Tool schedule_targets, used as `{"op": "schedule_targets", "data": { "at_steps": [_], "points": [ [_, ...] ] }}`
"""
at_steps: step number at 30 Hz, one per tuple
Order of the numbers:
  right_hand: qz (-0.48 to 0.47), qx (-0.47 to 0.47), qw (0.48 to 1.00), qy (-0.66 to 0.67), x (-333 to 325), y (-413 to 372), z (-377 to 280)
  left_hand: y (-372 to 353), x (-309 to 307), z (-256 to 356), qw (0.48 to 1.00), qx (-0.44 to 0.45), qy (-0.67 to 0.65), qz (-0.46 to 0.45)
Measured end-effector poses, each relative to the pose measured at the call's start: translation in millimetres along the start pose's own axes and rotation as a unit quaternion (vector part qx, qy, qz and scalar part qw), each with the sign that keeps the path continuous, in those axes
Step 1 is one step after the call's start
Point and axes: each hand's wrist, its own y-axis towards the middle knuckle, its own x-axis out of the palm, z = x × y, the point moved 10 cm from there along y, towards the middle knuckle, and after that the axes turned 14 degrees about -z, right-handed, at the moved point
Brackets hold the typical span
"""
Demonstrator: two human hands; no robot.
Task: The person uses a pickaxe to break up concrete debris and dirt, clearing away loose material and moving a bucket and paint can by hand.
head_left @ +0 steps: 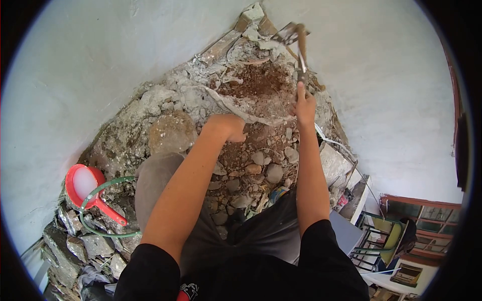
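My right hand (304, 107) grips the handle of a short hand hoe (302, 50), raised over the far end of the rubble. Its head has a slotted or pronged metal part and a brown, soil-covered part, slightly blurred. Closed into a fist, my left hand (230, 128) is right at the edge of a grey, dirt-caked sheet or sack (226, 104); what its curled fingers hold, if anything, I cannot tell. Beyond this edge lies a patch of loose reddish-brown soil (258, 80). Small stones (253, 169) lie between my knees.
Pale walls (125, 40) meet at the far corner. A large rock (172, 131) lies left of my hands. Farther left are a red dipper (109, 210) with whitish liquid and a green ring (86, 220). Concrete slabs (336, 165) and chairs (391, 241) stand right.
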Motion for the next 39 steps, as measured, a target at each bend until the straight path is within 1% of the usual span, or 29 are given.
{"op": "schedule_targets", "data": {
  "at_steps": [2, 3, 4, 6, 7, 8, 10, 11, 12, 15, 17, 19, 21, 22, 23, 26, 28, 29, 30, 32, 34, 35, 37, 38, 39],
  "points": [
    [0.079, -0.131, 0.988, -0.008, -10, 4, -31, 1, 1, 1, 1.0, -0.002, 0.004, -0.008],
    [0.09, -0.171, 0.981, -0.024, -11, 13, -33, 3, 4, -1, 1.0, -0.005, 0.004, -0.011],
    [0.091, -0.168, 0.981, -0.021, -9, 28, -19, 6, 5, 1, 1.0, 0.007, 0.011, 0.002],
    [0.192, -0.191, 0.955, -0.125, -10, 43, 8, 9, 7, 3, 1.0, 0.019, 0.019, 0.013],
    [0.174, -0.162, 0.965, -0.111, -4, 57, 42, 9, 9, 4, 1.0, 0.02, 0.023, 0.004],
    [0.177, -0.085, 0.973, -0.123, -5, 73, 98, 9, 10, 5, 0.999, 0.021, 0.026, -0.003],
    [0.176, -0.007, 0.975, -0.134, 5, 67, 130, 9, 11, 5, 0.999, 0.019, 0.029, -0.008],
    [0.129, 0.099, 0.98, -0.115, 11, 55, 158, 9, 13, 5, 0.999, 0.019, 0.033, -0.014],
    [0.08, 0.204, 0.971, -0.095, 23, 43, 178, 7, 13, 5, 0.999, 0.015, 0.031, -0.015],
    [0.064, 0.206, 0.972, -0.093, 23, 45, 179, 4, 19, 1, 1.0, 0.005, 0.002, -0.023],
    [0.06, 0.209, 0.97, -0.107, 16, 47, 173, 9, 21, -1, 0.999, 0.023, 0.002, -0.036],
    [0.054, 0.201, 0.97, -0.125, 11, 51, 159, 11, 20, -5, 1.0, 0.019, 0.015, -0.019],
    [0.016, 0.182, 0.969, -0.168, 9, 48, 146, 13, 19, -10, 1.0, 0.017, 0.02, -0.004],
    [0.025, 0.184, 0.968, -0.17, -1, 50, 166, 16, 19, -10, 1.0, 0.016, 0.015, -0.015],
    [0.044, 0.154, 0.953, -0.259, -15, 65, 192, 19, 17, -10, 1.0, 0.016, 0.013, -0.022],
    [0.069, 0.126, 0.924, -0.354, -11, 38, 153, 32, 13, -12, 0.999, 0.046, 0.005, -0.02],
    [0.016, 0.18, 0.969, -0.169, 9, 6, 112, 33, 8, -13, 0.999, 0.049, 0.0, -0.009],
    [-0.007, 0.19, 0.98, -0.057, 9, 9, 108, 33, 5, -17, 0.999, 0.043, -0.009, -0.005],
    [-0.006, 0.189, 0.98, -0.06, 3, 7, 89, 33, 2, -16, 0.999, 0.045, -0.01, -0.004],
    [0.024, 0.126, 0.99, -0.061, -11, 2, 40, 36, 4, -15, 0.999, 0.032, -0.006, -0.031],
    [0.073, 0.002, 0.994, -0.085, -31, 10, 11, 30, 5, -5, 0.999, 0.039, -0.012, -0.035],
    [0.07, 0.005, 0.994, -0.083, -35, 17, 12, 26, 4, 0, 0.998, 0.045, -0.013, -0.033],
    [0.18, -0.041, 0.967, -0.173, -59, 15, -4, 29, 7, 6, 0.998, 0.043, -0.003, -0.045],
    [0.181, -0.041, 0.967, -0.173, -56, 21, 4, 29, 8, 9, 0.998, 0.044, 0.008, -0.051],
    [0.205, -0.038, 0.967, -0.149, -58, 27, 24, 30, 9, 9, 0.998, 0.045, 0.008, -0.05]
  ]
}}
